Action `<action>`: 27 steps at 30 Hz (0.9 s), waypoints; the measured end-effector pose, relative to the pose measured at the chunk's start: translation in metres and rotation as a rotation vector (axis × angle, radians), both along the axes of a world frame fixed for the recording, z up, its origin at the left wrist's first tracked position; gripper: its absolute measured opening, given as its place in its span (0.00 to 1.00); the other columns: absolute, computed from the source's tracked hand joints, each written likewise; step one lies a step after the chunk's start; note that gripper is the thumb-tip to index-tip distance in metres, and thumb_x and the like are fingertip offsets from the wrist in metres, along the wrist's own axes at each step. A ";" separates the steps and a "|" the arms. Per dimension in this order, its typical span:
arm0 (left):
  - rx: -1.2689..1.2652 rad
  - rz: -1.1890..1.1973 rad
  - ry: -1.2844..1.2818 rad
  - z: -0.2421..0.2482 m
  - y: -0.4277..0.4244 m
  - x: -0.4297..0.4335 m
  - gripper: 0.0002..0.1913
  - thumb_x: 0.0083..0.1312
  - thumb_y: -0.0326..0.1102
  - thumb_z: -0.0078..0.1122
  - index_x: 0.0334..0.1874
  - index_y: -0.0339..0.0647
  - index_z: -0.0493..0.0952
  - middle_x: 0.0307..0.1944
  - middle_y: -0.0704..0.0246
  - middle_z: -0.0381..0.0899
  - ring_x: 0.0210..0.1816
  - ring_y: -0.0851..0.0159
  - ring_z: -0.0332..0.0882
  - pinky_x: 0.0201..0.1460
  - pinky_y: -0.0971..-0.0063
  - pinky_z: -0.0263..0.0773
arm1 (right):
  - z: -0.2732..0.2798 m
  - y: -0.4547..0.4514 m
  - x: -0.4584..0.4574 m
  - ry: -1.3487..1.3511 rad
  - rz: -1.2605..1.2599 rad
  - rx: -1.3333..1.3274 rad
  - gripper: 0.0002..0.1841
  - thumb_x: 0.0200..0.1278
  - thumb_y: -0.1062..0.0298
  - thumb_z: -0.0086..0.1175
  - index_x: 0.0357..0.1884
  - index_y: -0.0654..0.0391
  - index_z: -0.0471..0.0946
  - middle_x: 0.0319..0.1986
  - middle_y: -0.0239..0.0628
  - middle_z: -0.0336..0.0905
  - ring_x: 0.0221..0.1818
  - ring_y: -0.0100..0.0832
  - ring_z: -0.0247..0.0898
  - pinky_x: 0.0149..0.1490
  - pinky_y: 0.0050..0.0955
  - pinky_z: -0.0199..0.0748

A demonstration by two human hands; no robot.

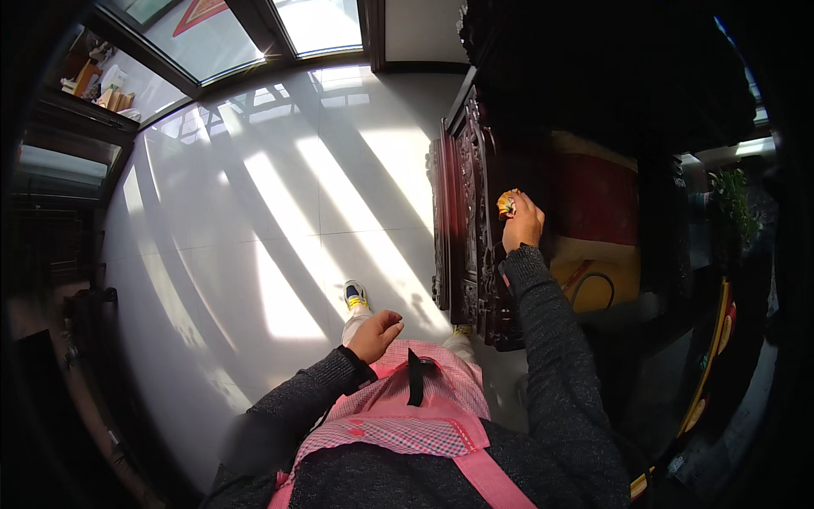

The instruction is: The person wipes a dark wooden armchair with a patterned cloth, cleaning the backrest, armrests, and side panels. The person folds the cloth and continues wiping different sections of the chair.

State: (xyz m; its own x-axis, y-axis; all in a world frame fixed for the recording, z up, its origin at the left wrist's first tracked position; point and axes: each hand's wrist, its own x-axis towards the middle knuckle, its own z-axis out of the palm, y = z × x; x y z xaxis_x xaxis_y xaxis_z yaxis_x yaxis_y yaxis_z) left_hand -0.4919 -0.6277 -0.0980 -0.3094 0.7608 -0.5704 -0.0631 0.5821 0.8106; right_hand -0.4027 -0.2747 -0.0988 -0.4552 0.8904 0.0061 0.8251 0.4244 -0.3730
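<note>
My right hand (524, 223) grips a small crumpled orange-and-yellow item (507, 203) with a multicoloured pattern; it may be a wrapper or a cloth. That hand is over the near end of a dark carved wooden piece of furniture (470, 191), though whether it touches the wood I cannot tell. Beyond the hand lies a red and yellow cushion or cover (594, 200) in deep shadow. My left hand (376, 336) holds nothing and hangs in front of the pink checked apron (388, 426), thumb slightly apart from its loosely curled fingers.
Pale floor tiles (286, 210) with bright sun stripes stretch ahead and to my left. Glass doors (216, 44) with dark frames stand at the far side. Dark furniture (82, 343) lines the left edge. A green plant (731, 203) is on the far right.
</note>
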 end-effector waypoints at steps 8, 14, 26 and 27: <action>-0.165 0.345 0.008 -0.040 -0.110 -0.142 0.17 0.70 0.36 0.56 0.53 0.28 0.73 0.43 0.60 0.81 0.42 0.67 0.79 0.49 0.74 0.74 | 0.000 -0.021 -0.012 -0.102 0.067 0.114 0.28 0.55 0.85 0.51 0.59 0.50 0.75 0.61 0.38 0.70 0.61 0.43 0.63 0.66 0.36 0.63; -0.113 0.362 -0.095 -0.051 -0.101 -0.161 0.16 0.70 0.34 0.56 0.52 0.28 0.73 0.43 0.61 0.81 0.43 0.67 0.79 0.50 0.74 0.75 | 0.014 -0.069 0.016 -0.201 0.076 0.048 0.31 0.49 0.88 0.56 0.58 0.50 0.75 0.55 0.38 0.69 0.59 0.44 0.64 0.64 0.36 0.65; 0.183 0.147 -0.530 0.018 0.041 -0.177 0.31 0.69 0.45 0.58 0.67 0.31 0.62 0.60 0.57 0.72 0.59 0.62 0.72 0.64 0.71 0.67 | 0.036 -0.179 -0.105 1.162 -0.352 -1.316 0.16 0.68 0.81 0.50 0.57 0.59 0.70 0.48 0.37 0.76 0.49 0.28 0.74 0.51 0.27 0.76; 0.179 0.173 -0.648 0.023 0.056 -0.175 0.35 0.69 0.47 0.58 0.69 0.32 0.58 0.63 0.57 0.68 0.62 0.62 0.70 0.66 0.70 0.65 | 0.037 -0.179 -0.112 1.335 -0.329 -1.389 0.17 0.69 0.81 0.49 0.58 0.59 0.69 0.49 0.37 0.76 0.50 0.29 0.74 0.54 0.28 0.76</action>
State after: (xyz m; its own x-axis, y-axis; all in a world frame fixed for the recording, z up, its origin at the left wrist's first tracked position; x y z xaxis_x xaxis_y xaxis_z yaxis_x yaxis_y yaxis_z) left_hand -0.6669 -0.5713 -0.0752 -0.0746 0.8307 -0.5517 -0.6466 0.3809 0.6610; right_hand -0.5142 -0.4534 -0.0618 -0.5954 0.6158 -0.5161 -0.2511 -0.7527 -0.6086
